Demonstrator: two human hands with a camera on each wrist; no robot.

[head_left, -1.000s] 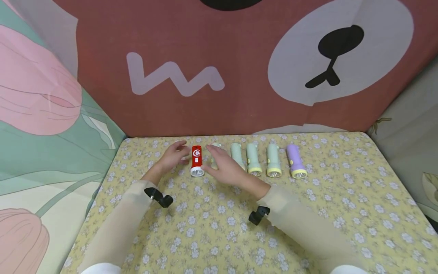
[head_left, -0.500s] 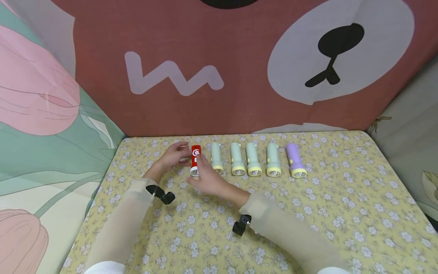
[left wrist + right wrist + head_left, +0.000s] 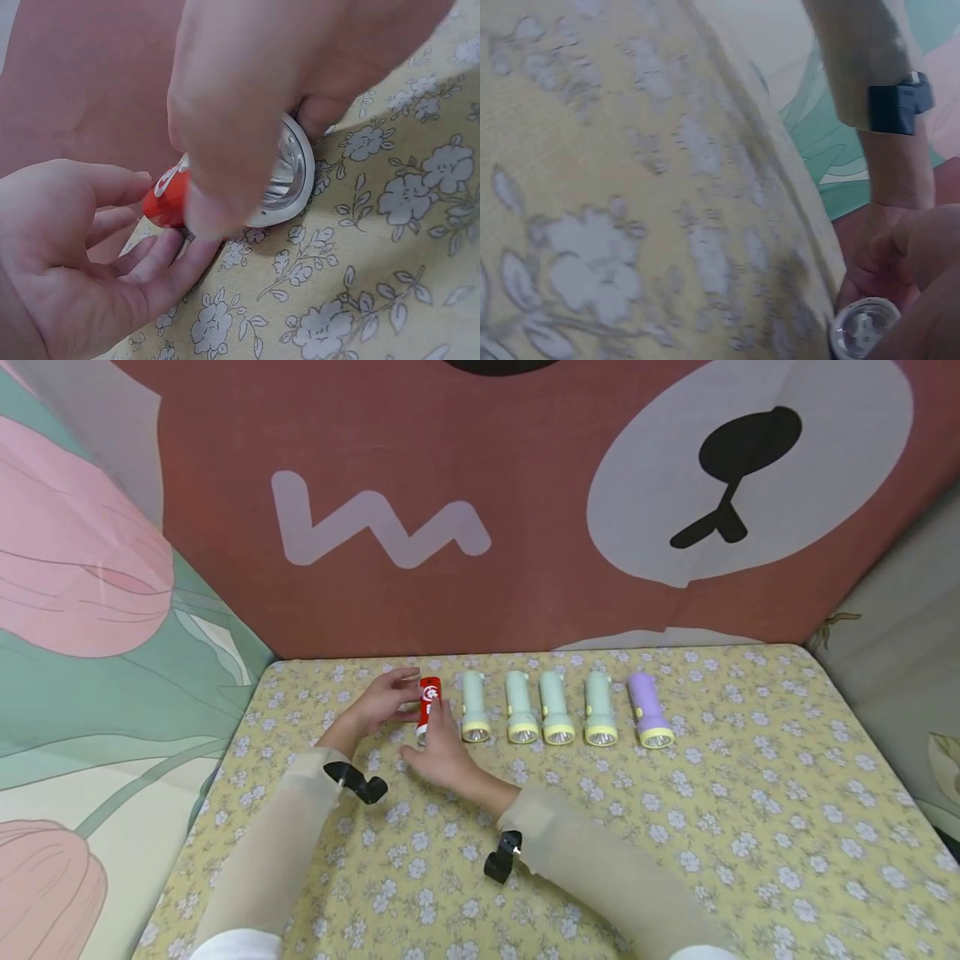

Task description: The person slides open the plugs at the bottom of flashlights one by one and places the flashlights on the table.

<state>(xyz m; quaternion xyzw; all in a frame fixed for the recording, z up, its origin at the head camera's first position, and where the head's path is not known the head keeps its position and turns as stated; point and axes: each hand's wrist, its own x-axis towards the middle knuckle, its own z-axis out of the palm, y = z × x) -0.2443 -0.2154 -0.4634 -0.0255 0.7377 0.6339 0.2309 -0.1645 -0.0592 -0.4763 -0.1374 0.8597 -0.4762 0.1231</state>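
"How's the left grip point(image 3: 386, 697)?"
"Relaxed, beside the red flashlight point(image 3: 430, 692). The right grip point(image 3: 441, 756) covers its near end; I can't tell whether it's grasping."
"Where's that?"
"Toward the counter's point(image 3: 450, 877) far side, left of four pale-green flashlights point(image 3: 474, 700) and a purple one point(image 3: 647, 703)."

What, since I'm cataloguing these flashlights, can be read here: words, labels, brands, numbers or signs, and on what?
No words, brands or numbers are legible.
White mark on the red flashlight: too small to read.
Pale green flashlights, purple flashlight: no lettering made out.
Pale zigzag on the backdrop: a bent line, not clear lettering.
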